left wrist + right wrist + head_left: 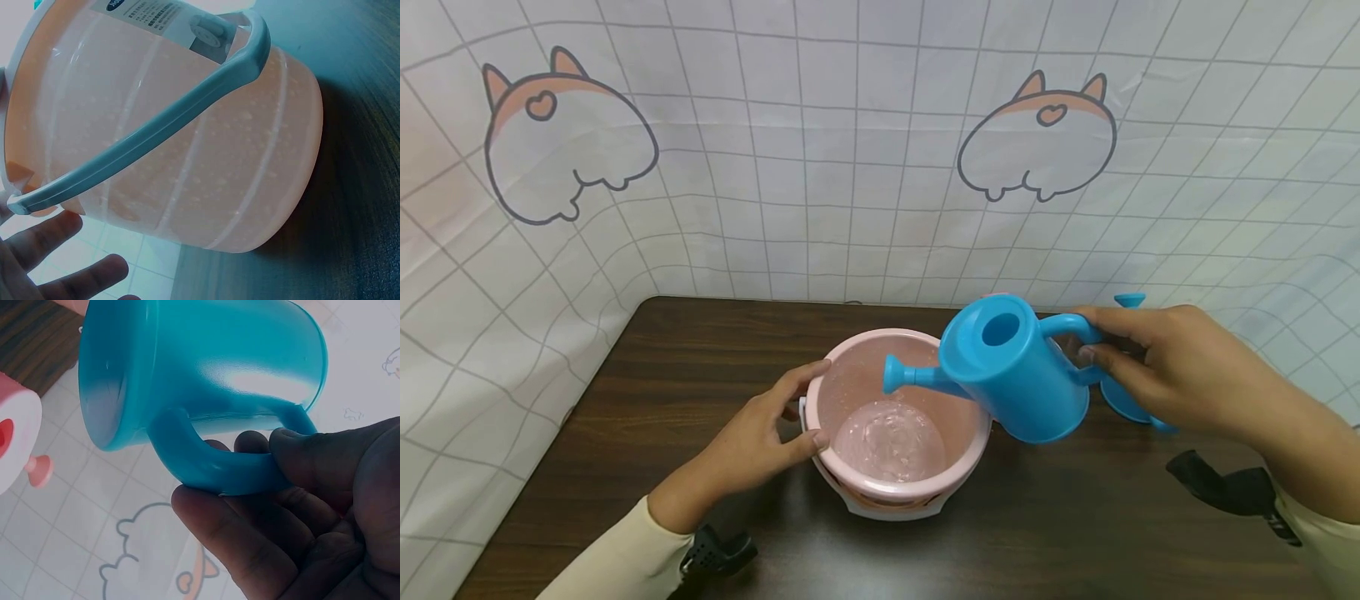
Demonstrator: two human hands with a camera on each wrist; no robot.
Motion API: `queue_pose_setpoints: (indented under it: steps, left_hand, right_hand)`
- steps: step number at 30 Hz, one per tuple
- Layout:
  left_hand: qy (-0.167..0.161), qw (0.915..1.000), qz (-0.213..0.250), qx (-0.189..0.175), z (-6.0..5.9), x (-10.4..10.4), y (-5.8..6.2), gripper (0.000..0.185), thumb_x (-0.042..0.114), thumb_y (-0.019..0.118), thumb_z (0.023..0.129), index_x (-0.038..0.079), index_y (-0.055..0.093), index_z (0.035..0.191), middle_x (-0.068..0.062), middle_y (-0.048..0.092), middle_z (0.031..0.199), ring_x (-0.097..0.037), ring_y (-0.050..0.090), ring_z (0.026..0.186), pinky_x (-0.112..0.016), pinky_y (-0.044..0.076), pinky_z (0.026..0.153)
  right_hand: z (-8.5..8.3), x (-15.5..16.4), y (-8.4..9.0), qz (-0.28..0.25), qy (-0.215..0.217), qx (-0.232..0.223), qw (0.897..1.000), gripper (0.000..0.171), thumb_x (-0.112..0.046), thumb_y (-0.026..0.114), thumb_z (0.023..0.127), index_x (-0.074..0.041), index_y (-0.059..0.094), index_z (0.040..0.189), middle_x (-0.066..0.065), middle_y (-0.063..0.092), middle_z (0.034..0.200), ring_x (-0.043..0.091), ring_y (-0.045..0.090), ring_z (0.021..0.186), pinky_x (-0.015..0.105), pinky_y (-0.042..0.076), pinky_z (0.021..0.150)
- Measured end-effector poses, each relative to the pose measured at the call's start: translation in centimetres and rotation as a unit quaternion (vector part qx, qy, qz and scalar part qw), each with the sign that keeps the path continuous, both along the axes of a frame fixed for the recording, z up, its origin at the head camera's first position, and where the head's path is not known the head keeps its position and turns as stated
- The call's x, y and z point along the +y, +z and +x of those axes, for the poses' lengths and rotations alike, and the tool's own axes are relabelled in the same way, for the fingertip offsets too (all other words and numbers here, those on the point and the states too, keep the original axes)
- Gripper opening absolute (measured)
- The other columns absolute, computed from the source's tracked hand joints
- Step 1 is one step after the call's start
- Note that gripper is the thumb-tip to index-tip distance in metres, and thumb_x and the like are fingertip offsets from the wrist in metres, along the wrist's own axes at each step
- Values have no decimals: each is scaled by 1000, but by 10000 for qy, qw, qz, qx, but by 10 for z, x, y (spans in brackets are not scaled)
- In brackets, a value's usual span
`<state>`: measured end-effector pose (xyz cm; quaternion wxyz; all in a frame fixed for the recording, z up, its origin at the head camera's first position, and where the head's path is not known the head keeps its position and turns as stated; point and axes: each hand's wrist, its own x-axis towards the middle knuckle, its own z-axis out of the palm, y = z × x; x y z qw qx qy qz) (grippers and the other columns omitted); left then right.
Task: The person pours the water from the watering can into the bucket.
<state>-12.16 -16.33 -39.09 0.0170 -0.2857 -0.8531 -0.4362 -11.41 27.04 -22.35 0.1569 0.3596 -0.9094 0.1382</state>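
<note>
We hold the blue watering can (1015, 367) in the right hand (1157, 367), fingers curled round its loop handle (231, 465), thumb on top. The can hangs tilted, spout (913, 375) pointing left over the mouth of the pink bucket (898, 421); it sits left of the grip, clear of the surface. It looks like stiff, thin plastic, light by our judgement, with smooth walls likely slick when wet; the handle is the sure place to take it.

The left hand (760, 437) steadies the bucket, fingers curved against its near left rim and wall. The bucket stands mid-surface with shallow water at the bottom and its grey bail handle (156, 128) folded down. With water in, we judge it fairly steady; best held at the rim.
</note>
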Motion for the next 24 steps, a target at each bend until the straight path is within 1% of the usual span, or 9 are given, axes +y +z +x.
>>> queue_pose_setpoints:
  steps: [5, 9, 12, 15, 19, 24]
  left_hand:
    - [5, 10000, 14, -4, -1, 0, 0, 76, 38, 71, 92, 30, 34, 158, -1, 62, 133, -15, 65, 95, -51, 54, 85]
    - [1, 10000, 26, -6, -1, -1, -1, 76, 39, 71, 92, 29, 34, 158, -2, 62, 134, -17, 66, 95, -52, 54, 85]
    - [9, 10000, 23, -8, -1, -1, -1, 76, 39, 71, 92, 30, 34, 158, -2, 62, 134, -18, 66, 96, -52, 54, 85]
    - [4, 10000, 32, -18, 0, 0, -1, 76, 39, 71, 92, 30, 34, 158, -2, 62, 134, -18, 66, 96, -53, 53, 86]
    - [-6, 10000, 32, -31, 0, 0, -1, 76, 40, 70, 92, 31, 34, 158, -1, 62, 134, -16, 65, 96, -54, 53, 86]
    - [-15, 10000, 25, 1, 0, 0, -1, 76, 40, 70, 92, 30, 33, 159, 0, 61, 134, -14, 65, 96, -52, 53, 86]
  right_hand:
    - [-1, -1, 1, 11, 2, -49, 10000, 43, 3, 80, 84, -5, 71, 125, -6, 73, 91, -1, 58, 68, 26, 51, 58]
    - [-1, -1, 1, 15, 3, -66, 10000, 44, 4, 80, 82, -5, 72, 125, -8, 73, 91, 0, 57, 67, 26, 50, 58]
    - [-1, -1, 1, 25, 4, -69, 10000, 43, 3, 80, 83, -5, 72, 125, -7, 73, 91, -1, 58, 68, 26, 51, 58]
    - [-1, -2, 2, 66, -38, -57, 10000, 44, 2, 80, 83, -4, 72, 126, -4, 75, 95, 0, 61, 72, 27, 53, 60]
    - [0, -2, 2, 104, -105, -75, 9999, 46, 2, 81, 83, -3, 71, 127, -1, 76, 98, 1, 60, 70, 27, 52, 59]
    - [0, -2, 2, 73, -80, -65, 9999, 46, 2, 81, 82, -3, 71, 127, -2, 76, 97, 1, 61, 70, 28, 53, 59]
